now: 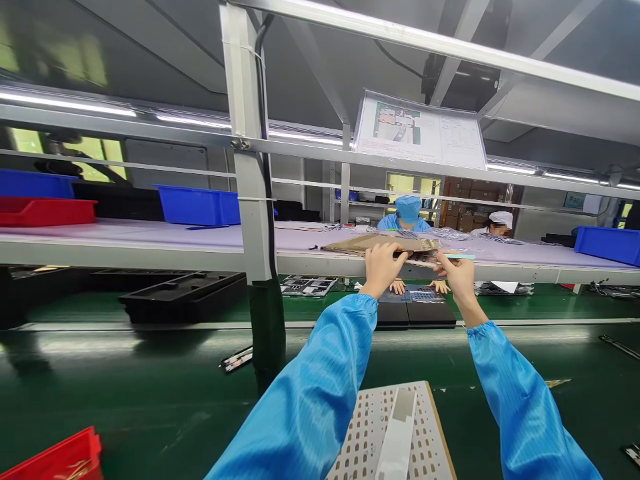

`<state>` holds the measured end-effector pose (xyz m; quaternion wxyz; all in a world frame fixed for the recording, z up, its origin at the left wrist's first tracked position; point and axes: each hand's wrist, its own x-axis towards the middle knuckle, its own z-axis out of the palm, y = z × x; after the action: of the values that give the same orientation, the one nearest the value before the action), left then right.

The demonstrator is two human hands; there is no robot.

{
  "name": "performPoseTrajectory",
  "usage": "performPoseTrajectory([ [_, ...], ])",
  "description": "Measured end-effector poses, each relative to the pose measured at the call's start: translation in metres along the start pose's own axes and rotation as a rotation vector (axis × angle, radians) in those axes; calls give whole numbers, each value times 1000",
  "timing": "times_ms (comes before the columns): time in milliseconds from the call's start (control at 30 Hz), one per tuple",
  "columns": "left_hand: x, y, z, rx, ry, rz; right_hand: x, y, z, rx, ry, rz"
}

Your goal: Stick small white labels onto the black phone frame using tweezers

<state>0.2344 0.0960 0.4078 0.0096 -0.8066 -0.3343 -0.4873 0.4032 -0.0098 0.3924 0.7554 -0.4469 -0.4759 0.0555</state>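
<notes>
Head view only. Left hand [383, 269] near the middle of the frame, toward 4 o'clock, fingers curled over the near edge of a flat tan cardboard sheet [380, 243]. Right hand [457, 278] just beside it at 4 o'clock, thumb and fingers pinched on a thin teal-tipped strip [457, 256]. Hands apart, not touching each other, both raised at the front lip of a white shelf [150, 250], blue sleeves [310, 400] running up from the lower edge. Cardboard sheet lying nearly flat on the shelf, among clear plastic film [450, 233]. Below, a green conveyor belt [125, 400]; at 6 o'clock, a perforated white board [380, 433]; at 8 o'clock, a red tray [50, 460]. At 9 o'clock, black molded trays [183, 297] and a blue plastic bin [197, 205]; at 3 o'clock, another blue bin [607, 245]. Across the shelf, a co-worker in a blue cap [407, 208], that person's hands [397, 287] low beside dark flat panels [415, 313]. At 1 o'clock, a posted instruction sheet [420, 130].
</notes>
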Motion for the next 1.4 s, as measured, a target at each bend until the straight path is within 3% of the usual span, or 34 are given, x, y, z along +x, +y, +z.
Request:
performPoseTrajectory([
  [233,1,2,-1,-27,-8,-1,-24,-17,1,105,55,-58],
  [367,8,2,-11,-79,-70,11,-65,-31,-4,192,35,-67],
  [433,-4,1,-20,-116,-69,54,-91,-35,-9,224,44,-32],
  [500,-36,1,-32,-198,22,117,-119,-37,-14,243,53,27],
  [600,-119,6,-50,-423,117,52,-162,-33,-22,239,29,112],
  [733,-238,12,-63,-667,-127,-295,-222,-14,-27,183,-40,197],
  [867,-311,1,-48,-796,-209,-531,-276,24,-23,77,-135,276],
  [1100,-362,-34,-6,-868,-256,-726,-323,87,-13,16,-235,398],
  [1233,-373,-43,9,-905,-257,-809,-330,98,-11,12,-250,440],
  [1400,-378,-45,13,-944,-292,-856,-331,100,-20,0,-303,419],
])
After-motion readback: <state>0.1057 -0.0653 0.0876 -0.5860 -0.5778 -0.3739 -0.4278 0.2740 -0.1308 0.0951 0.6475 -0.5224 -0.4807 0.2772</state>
